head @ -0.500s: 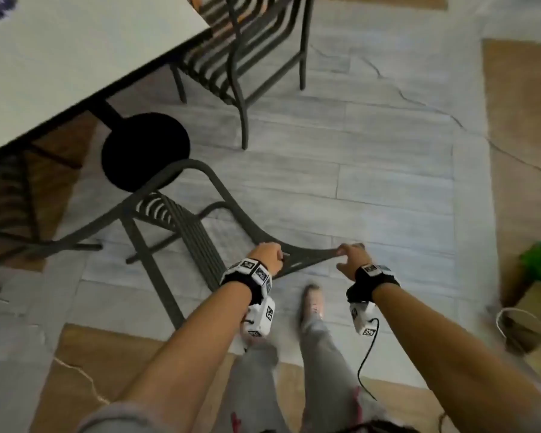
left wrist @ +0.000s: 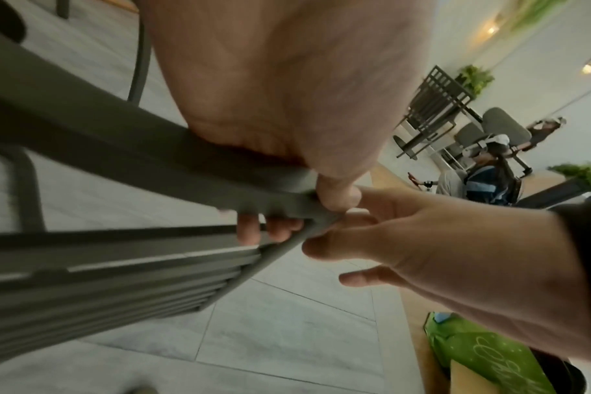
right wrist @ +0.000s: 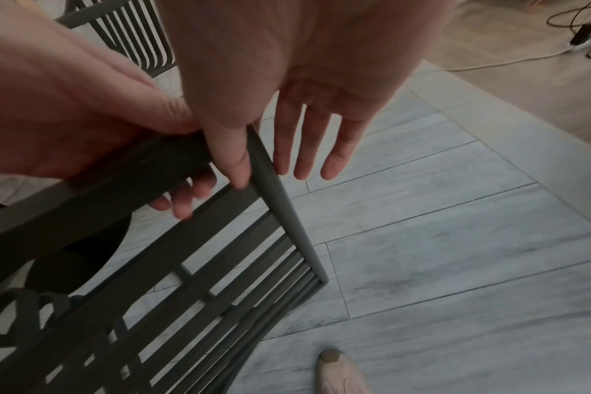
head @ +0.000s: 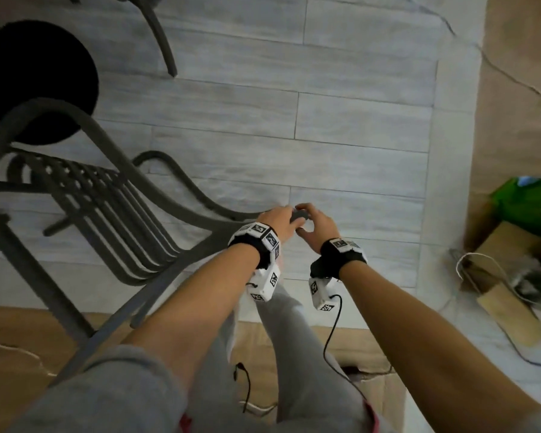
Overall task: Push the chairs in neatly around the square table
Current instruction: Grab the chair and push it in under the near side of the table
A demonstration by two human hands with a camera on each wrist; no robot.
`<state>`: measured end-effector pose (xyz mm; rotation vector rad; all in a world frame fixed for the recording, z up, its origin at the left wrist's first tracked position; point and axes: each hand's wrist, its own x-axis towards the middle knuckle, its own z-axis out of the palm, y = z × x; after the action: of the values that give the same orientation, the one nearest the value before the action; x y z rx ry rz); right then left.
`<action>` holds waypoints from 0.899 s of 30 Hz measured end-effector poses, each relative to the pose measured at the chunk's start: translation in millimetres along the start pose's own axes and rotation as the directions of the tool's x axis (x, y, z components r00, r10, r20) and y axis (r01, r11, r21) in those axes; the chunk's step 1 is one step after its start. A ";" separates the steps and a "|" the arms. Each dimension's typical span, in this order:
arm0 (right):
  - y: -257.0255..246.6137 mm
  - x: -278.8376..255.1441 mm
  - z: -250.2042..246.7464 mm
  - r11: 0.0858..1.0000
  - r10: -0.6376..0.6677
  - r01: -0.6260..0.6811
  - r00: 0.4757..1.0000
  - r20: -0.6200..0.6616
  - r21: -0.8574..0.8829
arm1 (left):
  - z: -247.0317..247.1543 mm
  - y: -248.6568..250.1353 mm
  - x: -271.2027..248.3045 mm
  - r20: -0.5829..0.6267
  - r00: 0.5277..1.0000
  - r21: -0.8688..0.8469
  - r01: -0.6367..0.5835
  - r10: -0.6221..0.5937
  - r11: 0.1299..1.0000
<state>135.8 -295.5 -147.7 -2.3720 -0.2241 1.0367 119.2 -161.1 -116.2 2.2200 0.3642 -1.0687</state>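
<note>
A dark grey metal slatted chair (head: 107,195) stands on the pale floor at the left, its backrest toward me. My left hand (head: 278,220) grips the right end of the top rail (left wrist: 118,149), fingers (left wrist: 270,229) curled under it and thumb on top. My right hand (head: 311,223) lies right beside it at the backrest's corner. Its fingers (right wrist: 307,149) are straight behind the side post (right wrist: 280,208) and its thumb rests against the post. Of the table only the round black base (head: 35,79) shows.
A second chair's leg (head: 163,42) stands at the top left. A green bag (head: 525,207), paper bags (head: 506,295) and a cable (head: 497,67) lie at the right. My shoe (right wrist: 338,373) is just behind the chair. People (left wrist: 483,170) and other chairs (left wrist: 432,106) are far behind.
My hands, apart along the top rail before, have come together at its right corner. The view has tipped down, so the tabletop is out of sight.
</note>
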 end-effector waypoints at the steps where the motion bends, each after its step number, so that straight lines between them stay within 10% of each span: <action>1: -2.5 -1.5 -0.1 1.000 -0.001 0.001 1.000 -0.006 0.014 | -1.7 1.5 2.5 0.003 1.000 -0.029 0.011 -0.010 1.000; 17: -100.1 -61.0 -34.6 0.934 -0.354 0.354 0.935 0.015 -0.044 | -98.9 -9.7 -219.5 -0.310 0.948 -0.278 -0.157 0.067 0.948; 27: -152.5 -103.1 -66.5 0.851 -0.327 0.333 0.941 0.085 -0.407 | -135.8 -78.0 -405.7 -0.706 0.672 -0.426 -0.653 0.221 0.626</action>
<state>121.7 -230.6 36.4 -2.5653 -0.9096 0.9025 -94.1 -2.8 228.1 1.7578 0.3205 0.1143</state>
